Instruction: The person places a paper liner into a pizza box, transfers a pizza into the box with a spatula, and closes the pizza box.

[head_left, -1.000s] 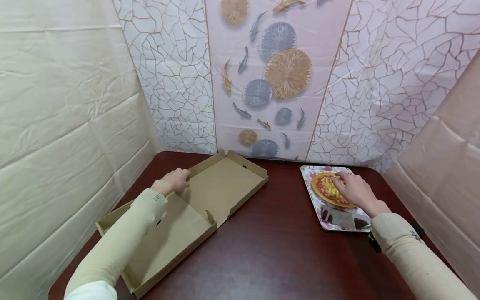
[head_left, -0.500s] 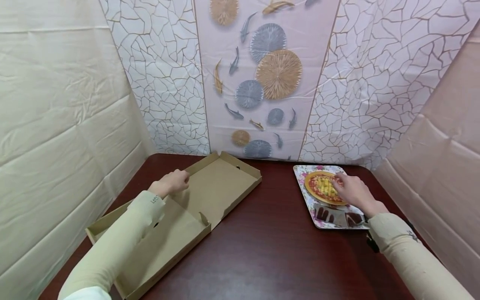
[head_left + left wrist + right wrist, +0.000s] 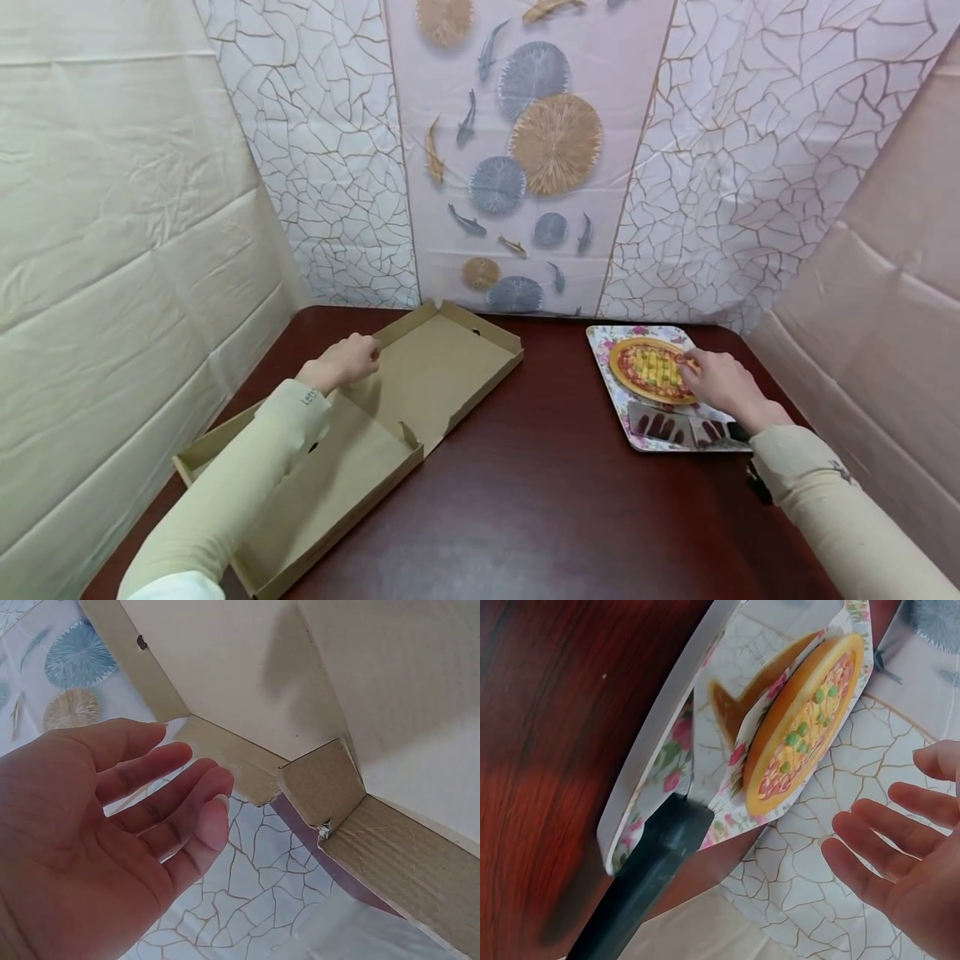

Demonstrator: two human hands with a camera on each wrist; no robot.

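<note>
My left hand (image 3: 345,362) hovers over the middle of a cardboard pizza box (image 3: 442,362), near the fold between its two halves. In the left wrist view, the fingers (image 3: 161,802) are loosely bent with nothing in them, beside a torn corner flap (image 3: 322,780). Over the right edge of a small round pizza (image 3: 652,371) is my right hand (image 3: 723,383). Its relaxed, spread fingers (image 3: 870,840) hold nothing in the right wrist view. The pizza (image 3: 806,727) lies on a flowered tray (image 3: 611,392), alongside a shiny-bladed server (image 3: 667,427) with a black handle (image 3: 641,877).
The opened box lies slantwise across the left side of the dark red table (image 3: 525,492). Cloth walls (image 3: 135,250) enclose the table at the left, back and right. The server's handle sticks out past the tray's right edge, below the right wrist.
My right hand has drawn back to the right, uncovering more of the pizza and the server's handle. The head view has turned slightly right. My left hand keeps its place over the box.
</note>
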